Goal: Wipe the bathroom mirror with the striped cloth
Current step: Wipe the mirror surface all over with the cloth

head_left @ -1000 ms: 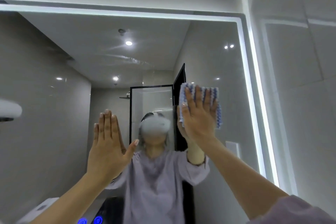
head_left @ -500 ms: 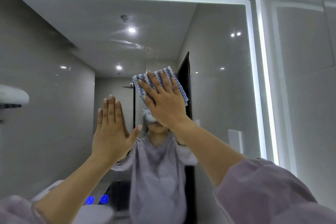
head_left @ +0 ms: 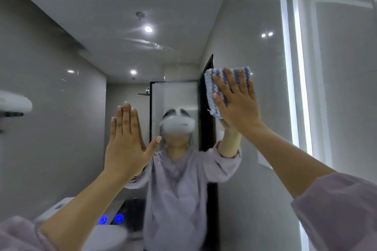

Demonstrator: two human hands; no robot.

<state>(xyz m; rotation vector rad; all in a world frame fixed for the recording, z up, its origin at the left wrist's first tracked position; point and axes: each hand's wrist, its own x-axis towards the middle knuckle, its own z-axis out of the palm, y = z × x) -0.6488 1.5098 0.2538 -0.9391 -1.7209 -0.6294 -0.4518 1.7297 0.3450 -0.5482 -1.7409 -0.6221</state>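
Observation:
The bathroom mirror (head_left: 255,26) fills the view, framed by a lit white strip along its top and right edge. My right hand (head_left: 237,101) presses the folded blue-and-white striped cloth (head_left: 216,83) flat against the glass, right of centre, fingers spread over it. My left hand (head_left: 127,142) rests flat on the mirror left of centre, fingers together and pointing up, thumb out, holding nothing. The lower part of the cloth is hidden under my palm.
A tiled wall (head_left: 342,87) stands right of the mirror's lit edge (head_left: 302,87). Two blue glowing touch buttons (head_left: 111,219) sit on the glass at the bottom. A white fixture (head_left: 14,104) juts in at the left. The mirror reflects a person in a lilac top.
My right hand has swept the cloth from the mirror's centre back to the right, having gone leftward before. My left hand has stayed planted on the glass.

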